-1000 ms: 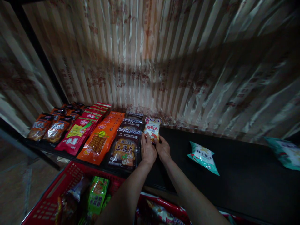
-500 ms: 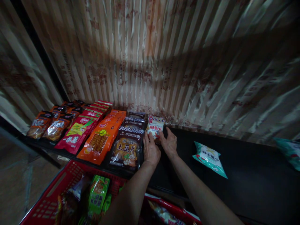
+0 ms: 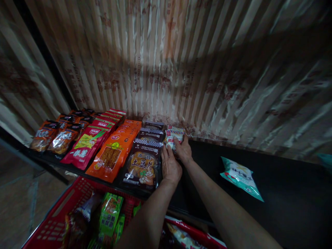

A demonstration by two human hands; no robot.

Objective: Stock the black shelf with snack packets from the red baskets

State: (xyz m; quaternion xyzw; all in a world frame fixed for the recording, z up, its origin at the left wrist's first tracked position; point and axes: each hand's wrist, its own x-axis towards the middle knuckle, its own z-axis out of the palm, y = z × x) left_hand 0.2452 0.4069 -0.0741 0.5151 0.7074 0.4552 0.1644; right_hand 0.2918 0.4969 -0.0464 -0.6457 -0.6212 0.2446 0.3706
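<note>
A small white snack bag [image 3: 170,139] with red lettering and a striped top edge is at the back of the black shelf, right of the dark potato-chip bags [image 3: 142,166]. My right hand [image 3: 183,150] pinches its right side, the thumb across the front. At its lower left, my left hand [image 3: 171,167] has its fingertips closed against the bag. A second striped top edge shows just behind, so another like bag seems to lie there, mostly hidden. The bag's lower part is covered by my fingers.
Leftward on the shelf lie orange stick-snack bags [image 3: 110,155], pink bags [image 3: 86,143] and several brown-orange packs [image 3: 63,136]. A teal-and-white bag [image 3: 241,176] lies to the right. Below stands a red basket [image 3: 55,211] holding green packets [image 3: 110,214]. A corrugated, plastic-covered wall [image 3: 160,69] rises behind.
The white bag's printed front has turned upright in my hands, and a second striped edge shows behind it. My right hand's fingers moved up and over its side. The view shifted slightly.
</note>
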